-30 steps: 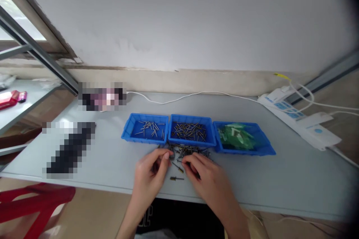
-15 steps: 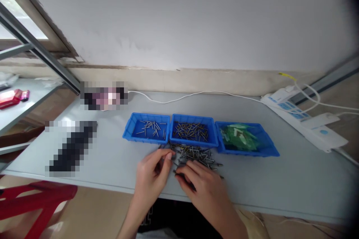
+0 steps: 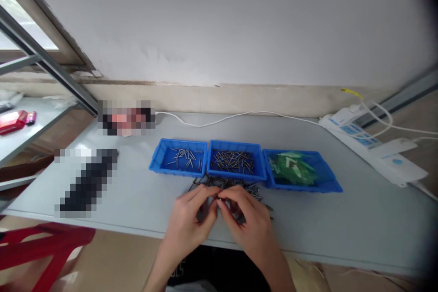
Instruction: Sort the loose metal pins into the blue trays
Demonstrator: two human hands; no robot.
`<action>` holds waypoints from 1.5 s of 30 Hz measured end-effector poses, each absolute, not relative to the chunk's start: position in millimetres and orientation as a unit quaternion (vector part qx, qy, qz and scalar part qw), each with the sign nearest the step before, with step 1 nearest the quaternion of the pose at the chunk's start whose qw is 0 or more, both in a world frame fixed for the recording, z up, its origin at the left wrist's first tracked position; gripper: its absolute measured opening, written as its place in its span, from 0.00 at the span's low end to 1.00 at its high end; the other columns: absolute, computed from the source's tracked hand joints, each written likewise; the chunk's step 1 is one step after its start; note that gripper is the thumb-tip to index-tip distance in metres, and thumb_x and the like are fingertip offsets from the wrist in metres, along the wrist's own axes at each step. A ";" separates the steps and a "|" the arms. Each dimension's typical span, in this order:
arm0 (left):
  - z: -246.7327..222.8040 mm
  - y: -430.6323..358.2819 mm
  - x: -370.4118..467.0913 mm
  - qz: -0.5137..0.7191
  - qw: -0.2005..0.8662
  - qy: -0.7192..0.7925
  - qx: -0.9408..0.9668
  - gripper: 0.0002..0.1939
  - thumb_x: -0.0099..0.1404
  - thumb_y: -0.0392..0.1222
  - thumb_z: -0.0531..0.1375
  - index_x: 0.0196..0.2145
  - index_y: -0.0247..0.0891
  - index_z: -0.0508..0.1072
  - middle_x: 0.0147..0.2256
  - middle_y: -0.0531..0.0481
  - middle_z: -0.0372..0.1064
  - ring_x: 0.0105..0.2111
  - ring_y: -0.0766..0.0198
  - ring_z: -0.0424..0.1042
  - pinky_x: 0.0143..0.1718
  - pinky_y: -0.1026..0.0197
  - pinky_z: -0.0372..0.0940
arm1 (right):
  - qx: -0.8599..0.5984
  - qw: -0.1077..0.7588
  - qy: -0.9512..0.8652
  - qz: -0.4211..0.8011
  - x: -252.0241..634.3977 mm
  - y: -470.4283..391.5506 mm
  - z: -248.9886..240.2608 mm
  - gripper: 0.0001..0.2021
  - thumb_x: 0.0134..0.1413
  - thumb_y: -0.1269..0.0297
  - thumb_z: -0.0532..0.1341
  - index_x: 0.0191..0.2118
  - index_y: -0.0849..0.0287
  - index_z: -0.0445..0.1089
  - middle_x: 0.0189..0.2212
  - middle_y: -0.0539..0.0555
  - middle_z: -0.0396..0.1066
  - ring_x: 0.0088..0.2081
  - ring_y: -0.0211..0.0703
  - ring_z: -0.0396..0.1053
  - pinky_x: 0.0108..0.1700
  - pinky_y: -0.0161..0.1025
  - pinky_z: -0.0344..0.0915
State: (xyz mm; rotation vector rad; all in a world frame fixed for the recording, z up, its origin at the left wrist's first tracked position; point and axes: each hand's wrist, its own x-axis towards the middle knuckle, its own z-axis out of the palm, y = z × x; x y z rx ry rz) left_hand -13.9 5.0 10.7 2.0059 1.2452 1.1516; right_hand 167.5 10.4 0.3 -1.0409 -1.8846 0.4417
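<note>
Down closest to my camera sits the dark clothing (image 3: 219,267) of the person wearing it, with a red seat (image 3: 44,246) off to the left, beyond the front edge of the grey table (image 3: 133,196). Over that edge I have both bare hands. The left hand (image 3: 191,214) and the right hand (image 3: 248,219) meet at the fingertips, each with thumb and forefinger pinched on one small piece (image 3: 220,199); from up here I get only a glint of it, too little to make out its shape.

Just past the knuckles lies a loose pile of metal pins (image 3: 252,188), partly covered by the hands, a few strays showing beside the right one. Behind the pile I see three blue trays side by side: the left tray (image 3: 178,172) holds thin silvery pins, the middle tray (image 3: 239,176) a denser tangle of darker, brassy-looking ones, and the right tray (image 3: 326,180) green plastic packets (image 3: 294,169). A dark, pixelated object (image 3: 87,182) lies well to the left.

Farther back, a white power strip (image 3: 362,143) angles along the right, a white cable (image 3: 205,124) runs across, and a pixelated reddish object (image 3: 125,121) sits by the pale wall (image 3: 239,23).
</note>
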 end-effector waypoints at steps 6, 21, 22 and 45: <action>5.1 7.5 -15.8 0.416 0.248 0.453 0.748 0.07 0.75 0.31 0.60 0.44 0.41 0.76 0.37 0.51 0.78 0.30 0.66 0.74 0.33 0.66 0.67 | -0.422 0.443 -0.764 0.203 170.0 6.1 5.8 0.07 0.74 0.72 0.61 0.48 0.53 0.74 0.37 0.50 0.77 0.32 0.38 0.73 0.36 0.35 0.69; -1.0 5.1 -16.0 0.475 0.230 0.488 0.695 0.08 0.74 0.30 0.61 0.44 0.41 0.76 0.40 0.51 0.81 0.27 0.70 0.75 0.31 0.69 0.69 | -0.449 0.434 -0.749 0.223 174.0 -2.5 2.6 0.12 0.73 0.70 0.61 0.58 0.52 0.72 0.36 0.49 0.76 0.30 0.39 0.69 0.37 0.37 0.69; -1.0 5.2 -15.8 0.477 0.230 0.490 0.693 0.08 0.73 0.30 0.62 0.44 0.41 0.76 0.40 0.51 0.82 0.27 0.70 0.75 0.31 0.69 0.70 | -0.450 0.430 -0.751 0.221 174.0 -2.8 3.2 0.12 0.73 0.70 0.60 0.57 0.52 0.72 0.35 0.49 0.76 0.30 0.39 0.69 0.37 0.37 0.69; 2.5 6.4 -16.9 0.415 0.208 0.490 0.738 0.05 0.75 0.35 0.62 0.42 0.41 0.78 0.35 0.52 0.82 0.25 0.68 0.73 0.28 0.69 0.68 | -0.465 0.436 -0.748 0.184 170.6 3.9 1.7 0.06 0.74 0.68 0.62 0.51 0.54 0.76 0.34 0.50 0.77 0.30 0.38 0.72 0.37 0.36 0.70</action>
